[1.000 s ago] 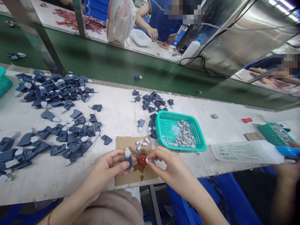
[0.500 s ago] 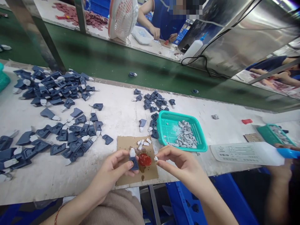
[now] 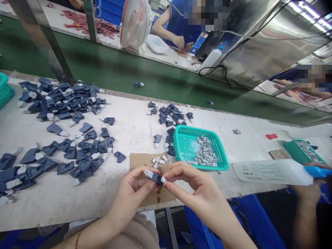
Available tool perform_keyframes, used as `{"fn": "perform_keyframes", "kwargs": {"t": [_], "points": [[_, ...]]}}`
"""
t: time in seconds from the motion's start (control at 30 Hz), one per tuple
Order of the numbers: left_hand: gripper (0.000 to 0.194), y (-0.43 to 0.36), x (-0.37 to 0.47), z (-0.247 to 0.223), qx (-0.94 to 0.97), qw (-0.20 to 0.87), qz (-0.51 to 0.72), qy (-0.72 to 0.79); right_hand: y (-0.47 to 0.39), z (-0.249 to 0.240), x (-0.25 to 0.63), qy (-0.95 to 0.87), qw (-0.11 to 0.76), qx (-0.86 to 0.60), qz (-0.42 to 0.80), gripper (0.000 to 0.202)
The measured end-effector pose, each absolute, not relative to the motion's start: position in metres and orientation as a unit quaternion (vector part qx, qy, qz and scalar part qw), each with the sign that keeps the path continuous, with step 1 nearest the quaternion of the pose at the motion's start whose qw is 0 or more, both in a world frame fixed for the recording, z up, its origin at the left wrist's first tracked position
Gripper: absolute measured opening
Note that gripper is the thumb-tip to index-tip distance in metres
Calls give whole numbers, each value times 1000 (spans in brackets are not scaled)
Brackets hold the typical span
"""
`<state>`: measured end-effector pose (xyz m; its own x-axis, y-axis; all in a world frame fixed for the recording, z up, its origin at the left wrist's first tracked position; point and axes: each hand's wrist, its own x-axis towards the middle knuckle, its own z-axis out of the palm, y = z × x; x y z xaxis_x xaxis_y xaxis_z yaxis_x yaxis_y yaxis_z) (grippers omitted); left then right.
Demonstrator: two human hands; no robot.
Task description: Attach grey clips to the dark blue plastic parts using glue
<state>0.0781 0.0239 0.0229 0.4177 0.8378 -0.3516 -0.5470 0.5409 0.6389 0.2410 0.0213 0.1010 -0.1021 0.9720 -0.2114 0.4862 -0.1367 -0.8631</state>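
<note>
Between thumb and fingers, my left hand (image 3: 136,188) grips a dark blue plastic part (image 3: 157,177) with a pale grey tip pointing left. My right hand (image 3: 192,183) pinches a small white piece (image 3: 163,179) against the right end of that part. Both hands are above a piece of brown cardboard (image 3: 138,160) at the table's front edge. Several small white pieces (image 3: 163,160) lie on the cardboard behind my fingers. The red thing on the cardboard is mostly hidden by my hands.
A green basket (image 3: 225,155) of small grey pieces stands right of the cardboard. Many dark blue parts (image 3: 70,98) are heaped at the left. A white bottle (image 3: 272,172) lies at the right, near another person's arm (image 3: 307,207). Beyond runs a green conveyor (image 3: 109,74).
My hands have come together. The blue part has turned from upright to lying sideways, and the white piece in my right hand now meets its end. Parts on the conveyor have shifted left.
</note>
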Motion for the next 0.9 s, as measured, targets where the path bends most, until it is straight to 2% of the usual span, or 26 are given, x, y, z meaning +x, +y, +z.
{"fn": "perform_keyframes", "kwargs": {"t": [0.37, 0.7, 0.9], "points": [[12, 24, 76, 23, 291, 764, 465, 340, 23, 101, 234, -631, 239, -609, 417, 4], [13, 24, 72, 22, 293, 773, 464, 318, 21, 90, 231, -527, 316, -605, 506, 4], [15, 25, 70, 22, 305, 770, 474, 300, 20, 85, 236, -481, 322, -583, 570, 8]]}}
